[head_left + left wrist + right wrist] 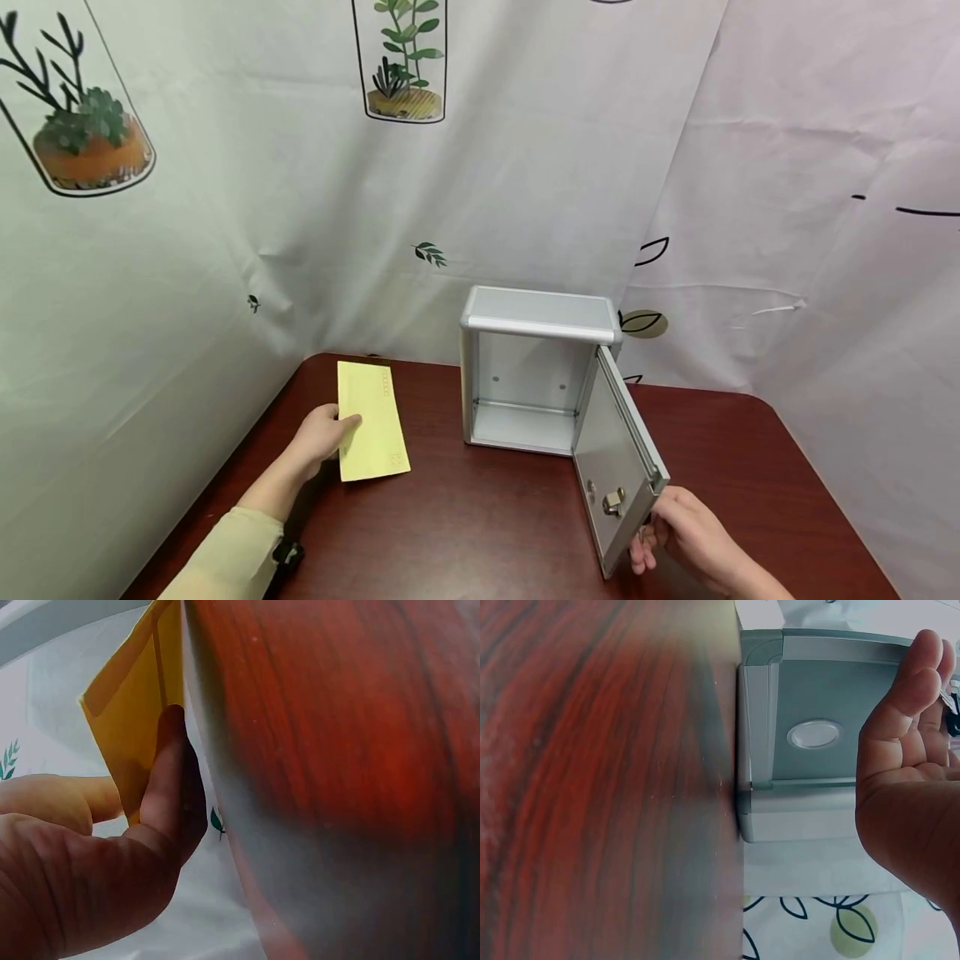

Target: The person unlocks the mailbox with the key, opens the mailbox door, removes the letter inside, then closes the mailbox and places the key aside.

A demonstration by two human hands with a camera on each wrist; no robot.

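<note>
In the head view my left hand (pixel 318 437) pinches a yellow envelope (pixel 372 425) by its left edge, the thumb on its face. The left wrist view shows the envelope (pixel 131 712) between thumb and fingers of that hand (pixel 97 855). A small silver metal box (pixel 540 312) stands with its door (pixel 615 450) swung out toward me. My right hand (pixel 690 533) is at the door's free edge, on its outer side. A key (pixel 949 703) with a black part shows at the curled fingers of that hand (pixel 907 757), partly cut off by the frame.
A lock with a metal latch (pixel 613 502) sits on the door's inner face. The box stands on a dark red wooden table (pixel 465 517) near its back edge. A white cloth with plant prints (pixel 525 167) hangs behind and at both sides.
</note>
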